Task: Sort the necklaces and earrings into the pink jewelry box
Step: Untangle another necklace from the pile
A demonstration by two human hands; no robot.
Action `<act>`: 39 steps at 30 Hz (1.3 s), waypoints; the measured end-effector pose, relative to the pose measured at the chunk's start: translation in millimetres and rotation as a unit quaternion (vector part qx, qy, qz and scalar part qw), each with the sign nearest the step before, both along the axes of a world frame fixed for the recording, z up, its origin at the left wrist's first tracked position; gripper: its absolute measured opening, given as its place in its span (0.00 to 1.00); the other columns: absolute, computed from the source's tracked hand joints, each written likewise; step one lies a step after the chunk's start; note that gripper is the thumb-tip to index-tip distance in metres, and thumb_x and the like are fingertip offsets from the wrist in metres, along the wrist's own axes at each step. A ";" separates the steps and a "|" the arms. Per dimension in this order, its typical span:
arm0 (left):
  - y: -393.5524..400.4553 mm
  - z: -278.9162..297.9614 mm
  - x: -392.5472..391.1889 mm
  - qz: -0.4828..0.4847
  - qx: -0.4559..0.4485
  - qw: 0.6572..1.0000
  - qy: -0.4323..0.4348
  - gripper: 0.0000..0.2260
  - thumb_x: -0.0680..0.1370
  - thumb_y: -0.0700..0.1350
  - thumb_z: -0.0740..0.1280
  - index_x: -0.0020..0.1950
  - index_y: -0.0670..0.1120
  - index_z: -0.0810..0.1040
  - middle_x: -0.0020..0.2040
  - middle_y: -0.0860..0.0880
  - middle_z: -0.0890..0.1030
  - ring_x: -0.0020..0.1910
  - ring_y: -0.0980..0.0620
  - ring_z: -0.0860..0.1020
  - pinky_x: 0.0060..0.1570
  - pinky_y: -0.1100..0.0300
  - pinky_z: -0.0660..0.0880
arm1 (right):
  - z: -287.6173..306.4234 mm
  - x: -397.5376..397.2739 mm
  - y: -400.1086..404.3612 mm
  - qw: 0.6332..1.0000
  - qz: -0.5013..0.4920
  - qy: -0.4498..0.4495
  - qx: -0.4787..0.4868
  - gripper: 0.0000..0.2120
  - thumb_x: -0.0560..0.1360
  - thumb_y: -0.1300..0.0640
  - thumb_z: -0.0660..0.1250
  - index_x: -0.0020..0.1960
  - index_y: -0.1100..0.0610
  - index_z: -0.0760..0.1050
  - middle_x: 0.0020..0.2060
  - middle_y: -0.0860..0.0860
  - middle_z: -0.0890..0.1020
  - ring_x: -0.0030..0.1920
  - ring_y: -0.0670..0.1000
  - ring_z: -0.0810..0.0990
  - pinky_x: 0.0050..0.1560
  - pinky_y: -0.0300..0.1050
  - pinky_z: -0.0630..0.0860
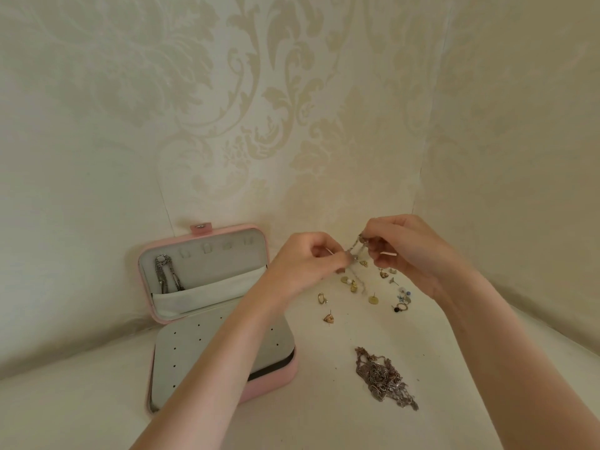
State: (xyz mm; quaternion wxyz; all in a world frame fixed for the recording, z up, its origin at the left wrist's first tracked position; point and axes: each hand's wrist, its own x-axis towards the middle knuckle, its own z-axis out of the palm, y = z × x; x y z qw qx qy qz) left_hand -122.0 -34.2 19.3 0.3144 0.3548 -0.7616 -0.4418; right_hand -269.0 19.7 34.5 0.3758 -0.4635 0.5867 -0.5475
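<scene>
Head view: necklace (355, 246) between hands (354, 254).

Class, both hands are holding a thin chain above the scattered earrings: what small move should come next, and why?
Probably carry the thin beaded chain, pinched between the left hand and right hand, leftward to a free hook in the open pink jewelry box's lid. One silver necklace already hangs there, and the hooks beside it look free.

A home: damask wallpaper (246, 102) behind a pale table (324, 417).
</scene>
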 end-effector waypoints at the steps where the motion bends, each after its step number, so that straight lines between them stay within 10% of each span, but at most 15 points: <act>1: -1.5 -3.6 -1.3 0.010 -0.047 0.998 -0.036 0.04 0.71 0.44 0.70 0.37 0.50 0.77 0.31 0.54 0.78 0.33 0.56 0.73 0.39 0.62 0.69 | -1.0 0.3 -0.4 1.000 -0.008 0.012 0.007 0.11 0.72 0.63 0.65 0.30 0.60 0.74 0.27 0.51 0.72 0.30 0.49 0.69 0.29 0.39 0.66; 12: -7.6 0.2 6.5 0.045 0.103 0.990 0.091 0.08 0.72 0.42 0.65 0.33 0.48 0.74 0.27 0.55 0.72 0.33 0.56 0.69 0.43 0.61 0.69 | 3.7 -6.2 2.4 1.000 -0.002 0.006 -0.014 0.06 0.74 0.62 0.65 0.39 0.61 0.77 0.31 0.51 0.74 0.31 0.47 0.71 0.31 0.39 0.68; 20: -15.5 -10.8 5.4 0.080 0.148 0.980 0.108 0.06 0.73 0.41 0.65 0.36 0.47 0.75 0.29 0.53 0.72 0.34 0.55 0.70 0.44 0.61 0.71 | 9.2 -13.7 6.2 0.944 0.061 -0.323 -0.032 0.14 0.75 0.57 0.58 0.31 0.55 0.68 0.29 0.51 0.74 0.34 0.50 0.76 0.52 0.47 0.76; 23: -19.6 -8.5 8.3 0.050 0.261 0.943 0.201 0.07 0.75 0.41 0.65 0.37 0.47 0.73 0.29 0.53 0.72 0.33 0.55 0.71 0.44 0.61 0.72 | 10.6 -13.0 7.5 0.932 0.073 -0.352 -0.038 0.11 0.76 0.57 0.59 0.35 0.56 0.68 0.23 0.48 0.65 0.23 0.46 0.66 0.29 0.37 0.73; 28: -25.6 -7.9 14.3 0.054 0.364 0.880 0.301 0.06 0.74 0.42 0.68 0.37 0.47 0.75 0.29 0.53 0.75 0.33 0.55 0.73 0.44 0.61 0.73 | 9.1 -12.2 5.9 0.980 0.050 -0.193 0.003 0.10 0.77 0.58 0.60 0.37 0.56 0.68 0.21 0.47 0.63 0.18 0.43 0.55 0.18 0.35 0.50; 34: -21.7 -4.1 10.9 0.049 0.328 0.889 0.317 0.06 0.74 0.40 0.68 0.37 0.45 0.75 0.29 0.51 0.74 0.31 0.55 0.74 0.41 0.62 0.76 | 2.7 -3.4 3.7 0.997 0.009 0.056 0.058 0.05 0.76 0.59 0.65 0.43 0.59 0.75 0.29 0.51 0.76 0.22 0.45 0.64 0.27 0.39 0.66; 39: -14.5 1.3 5.1 0.030 0.222 0.946 0.233 0.05 0.73 0.41 0.69 0.38 0.45 0.76 0.28 0.53 0.72 0.30 0.56 0.73 0.39 0.63 0.76 | -2.2 3.1 -0.3 0.982 0.032 0.179 0.045 0.08 0.74 0.55 0.67 0.52 0.54 0.80 0.49 0.46 0.81 0.48 0.42 0.76 0.44 0.35 0.68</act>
